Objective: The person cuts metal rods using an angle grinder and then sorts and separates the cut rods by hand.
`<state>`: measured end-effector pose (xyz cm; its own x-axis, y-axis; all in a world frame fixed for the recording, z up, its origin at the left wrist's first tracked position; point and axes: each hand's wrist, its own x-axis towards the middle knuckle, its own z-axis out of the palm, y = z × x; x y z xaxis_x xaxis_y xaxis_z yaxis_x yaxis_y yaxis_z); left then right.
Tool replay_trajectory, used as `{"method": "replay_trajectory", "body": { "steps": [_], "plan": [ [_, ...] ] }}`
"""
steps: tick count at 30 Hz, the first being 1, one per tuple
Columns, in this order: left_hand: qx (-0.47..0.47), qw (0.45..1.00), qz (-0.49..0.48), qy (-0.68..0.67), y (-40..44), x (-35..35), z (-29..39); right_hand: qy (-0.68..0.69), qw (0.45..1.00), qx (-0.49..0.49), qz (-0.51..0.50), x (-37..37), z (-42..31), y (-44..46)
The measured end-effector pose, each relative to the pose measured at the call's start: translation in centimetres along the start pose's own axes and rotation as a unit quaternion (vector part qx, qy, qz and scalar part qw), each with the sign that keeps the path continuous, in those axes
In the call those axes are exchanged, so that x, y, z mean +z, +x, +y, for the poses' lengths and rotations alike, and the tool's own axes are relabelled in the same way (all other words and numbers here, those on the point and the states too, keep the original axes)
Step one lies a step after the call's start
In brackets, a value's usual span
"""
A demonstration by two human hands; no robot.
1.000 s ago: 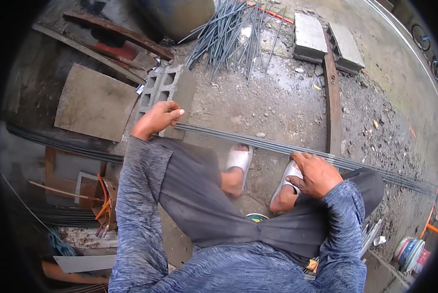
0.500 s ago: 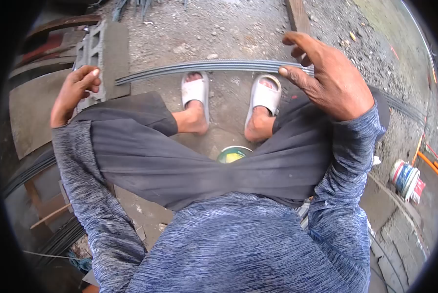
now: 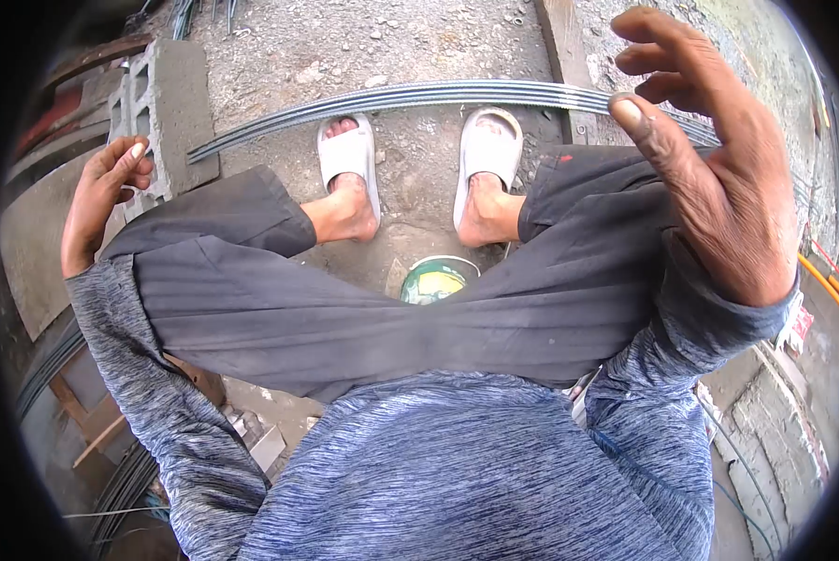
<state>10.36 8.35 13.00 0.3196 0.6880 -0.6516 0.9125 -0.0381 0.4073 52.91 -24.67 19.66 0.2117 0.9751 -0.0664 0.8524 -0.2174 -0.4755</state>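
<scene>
1. One stretch of gravelly ground (image 3: 419,47) spreads on both sides of the rebar bundle (image 3: 410,95).
2. The person, in a heathered blue shirt (image 3: 457,467) and dark grey trousers (image 3: 251,290), has knees spread on the bundle's near side.
3. The bundle itself, several slim grey bars laid side by side, crosses ahead of both feet; its right stretch passes behind the right hand.
4. A wooden plank (image 3: 559,42) runs from the bundle's far side to beneath it, right of its middle.
5. A flat panel (image 3: 41,248) lies beyond the bundle's left end.
6. A hollow concrete block (image 3: 186,103) sits at that left end; whether they touch, I cannot tell.
7. A green pail (image 3: 438,280) with a yellow patch stands nearer the body than the bundle, partly hidden by cloth.
8. Two white slide sandals (image 3: 489,154) have their toes just beside the bundle's near edge.
9. The right hand (image 3: 737,168) is spread wide above the bundle, thumb well apart from curved fingers, gripping nothing.
10. The left hand (image 3: 101,196), left of the bundle's end, has curled fingers with the thumb close against them; I cannot tell whether it holds anything.
</scene>
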Motion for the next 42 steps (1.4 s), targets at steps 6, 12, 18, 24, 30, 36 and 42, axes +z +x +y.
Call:
{"method": "replay_trajectory", "body": {
  "steps": [6, 12, 18, 24, 30, 36, 42],
  "plan": [
    [0.006, 1.0, 0.006, 0.01, -0.1, 0.2, 0.6, -0.002, 1.0, -0.003, 0.021, -0.1, 0.1, -1.4],
    [0.01, 1.0, 0.002, 0.013, -0.3, 0.3, 1.3, 0.0, 1.0, -0.002, 0.031, 0.1, 0.5, -2.3],
    [0.019, 1.0, -0.008, 0.01, 0.0, 0.2, 1.4, 0.0, 0.999, 0.0, 0.039, 0.1, 0.6, -3.0],
    [0.013, 1.0, -0.003, 0.008, 0.1, 0.2, 1.2, 0.0, 0.999, 0.003, 0.043, 0.0, 1.0, -3.2],
    [0.011, 1.0, 0.005, 0.011, -0.1, 0.3, 1.3, 0.002, 0.999, 0.001, 0.043, 0.0, 1.2, -3.4],
    [0.016, 1.0, 0.001, 0.01, -0.3, 0.2, 1.4, 0.001, 0.999, 0.001, 0.04, 0.0, 1.4, -3.3],
    [0.016, 1.0, -0.004, 0.007, -0.2, 0.1, 1.5, 0.001, 0.999, -0.004, 0.034, -0.1, 1.7, -3.1]
  ]
}}
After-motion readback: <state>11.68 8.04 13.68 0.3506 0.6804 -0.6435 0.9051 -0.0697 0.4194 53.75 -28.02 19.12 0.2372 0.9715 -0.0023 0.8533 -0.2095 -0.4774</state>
